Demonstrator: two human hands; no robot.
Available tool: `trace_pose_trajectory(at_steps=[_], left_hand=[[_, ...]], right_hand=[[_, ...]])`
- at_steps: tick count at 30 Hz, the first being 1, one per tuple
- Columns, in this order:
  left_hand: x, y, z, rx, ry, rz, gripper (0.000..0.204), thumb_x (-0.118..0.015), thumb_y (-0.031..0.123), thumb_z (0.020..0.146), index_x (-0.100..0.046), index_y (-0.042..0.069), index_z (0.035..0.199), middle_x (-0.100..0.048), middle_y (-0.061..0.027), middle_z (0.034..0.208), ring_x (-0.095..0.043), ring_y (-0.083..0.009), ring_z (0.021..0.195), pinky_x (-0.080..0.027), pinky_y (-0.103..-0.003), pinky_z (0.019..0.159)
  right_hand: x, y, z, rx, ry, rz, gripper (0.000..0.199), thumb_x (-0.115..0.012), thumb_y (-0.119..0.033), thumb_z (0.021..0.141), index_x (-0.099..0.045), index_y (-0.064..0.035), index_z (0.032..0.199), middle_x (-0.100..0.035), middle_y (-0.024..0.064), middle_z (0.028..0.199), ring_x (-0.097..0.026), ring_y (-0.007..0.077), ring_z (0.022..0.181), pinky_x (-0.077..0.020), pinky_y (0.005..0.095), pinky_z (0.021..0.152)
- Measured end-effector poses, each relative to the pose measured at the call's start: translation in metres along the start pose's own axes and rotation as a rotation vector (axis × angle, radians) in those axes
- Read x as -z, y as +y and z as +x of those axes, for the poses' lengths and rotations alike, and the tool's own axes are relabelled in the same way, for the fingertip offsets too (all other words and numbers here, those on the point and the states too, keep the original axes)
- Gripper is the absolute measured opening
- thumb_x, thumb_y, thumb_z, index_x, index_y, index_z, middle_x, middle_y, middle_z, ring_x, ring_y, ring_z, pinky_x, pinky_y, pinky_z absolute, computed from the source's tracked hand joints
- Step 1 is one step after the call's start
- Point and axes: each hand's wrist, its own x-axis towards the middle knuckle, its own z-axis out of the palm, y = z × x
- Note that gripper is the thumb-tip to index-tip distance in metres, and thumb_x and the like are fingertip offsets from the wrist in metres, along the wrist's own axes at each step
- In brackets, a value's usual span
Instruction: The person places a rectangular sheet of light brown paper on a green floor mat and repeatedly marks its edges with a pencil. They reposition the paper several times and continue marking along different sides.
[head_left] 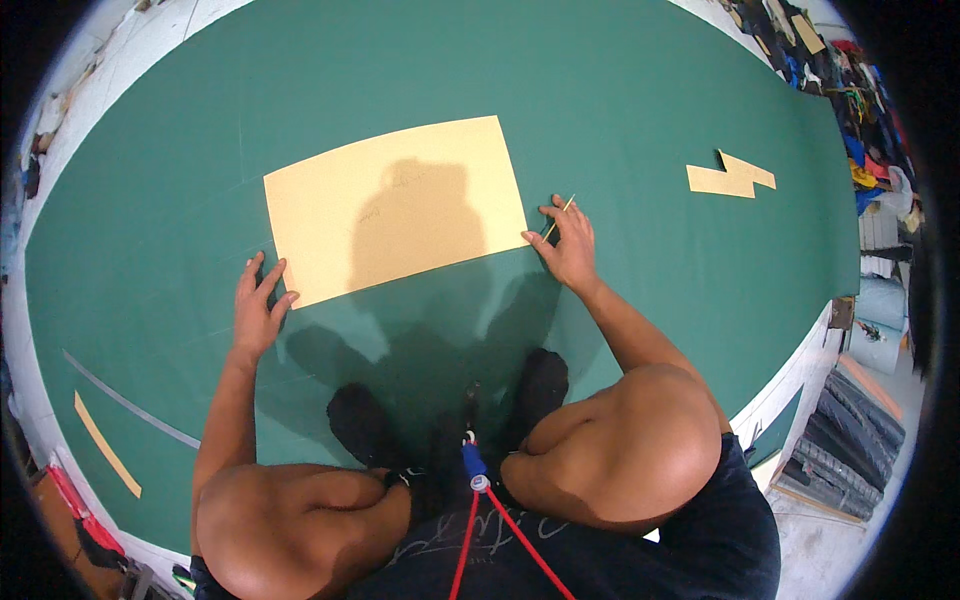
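Paper sheet (400, 212) lay long side toward you.
Your left hand (262, 312), fingers apart, touched its near-left corner; your right hand (568, 245), fingers clamping a thin stick (570, 202), its near-right.

Tan four-sided card panel (400, 212) on green cloth (620, 90); tan zigzag card piece (735, 181) right; grey curved strip (125, 403), narrow tan strip (104, 447) near left.
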Motion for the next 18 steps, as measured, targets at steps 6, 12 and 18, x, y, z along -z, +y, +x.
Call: trace_pose_trajectory(at_steps=[6, 12, 18], left_hand=[[0.0046, 0.0005, 0.0028, 0.008, -0.019, -0.017, 0.060, -0.079, 0.033, 0.089, -0.062, 0.020, 0.145, -0.039, -0.0212, 0.162, -0.035, -0.0435, 0.149, -0.033, -0.052, 0.121], [0.0056, -0.0024, 0.0033, 0.002, -0.021, -0.013, 0.061, -0.080, 0.037, 0.087, -0.063, 0.022, 0.143, -0.040, -0.0207, 0.161, -0.035, -0.0438, 0.149, -0.034, -0.052, 0.120], [0.0040, -0.0019, 0.0027, 0.009, -0.023, 0.019, 0.061, -0.081, 0.038, 0.086, -0.063, 0.024, 0.143, -0.041, -0.0201, 0.161, -0.035, -0.0435, 0.149, -0.033, -0.053, 0.120]], right_hand=[[-0.0025, 0.0057, 0.0020, 0.003, 0.010, 0.039, 0.061, -0.085, -0.044, 0.081, -0.065, -0.0110, 0.129, -0.054, 0.0164, 0.151, -0.042, 0.0438, 0.144, -0.0311, 0.0569, 0.117], [-0.0029, 0.0057, 0.0017, -0.008, -0.004, 0.059, 0.061, -0.087, -0.040, 0.079, -0.065, -0.0127, 0.130, -0.054, 0.0161, 0.152, -0.042, 0.0435, 0.145, -0.0304, 0.0556, 0.118], [0.0013, 0.0031, 0.0026, -0.026, -0.026, 0.052, 0.062, -0.088, -0.039, 0.079, -0.065, -0.0116, 0.130, -0.053, 0.0158, 0.154, -0.041, 0.0431, 0.146, -0.0306, 0.0550, 0.118]])
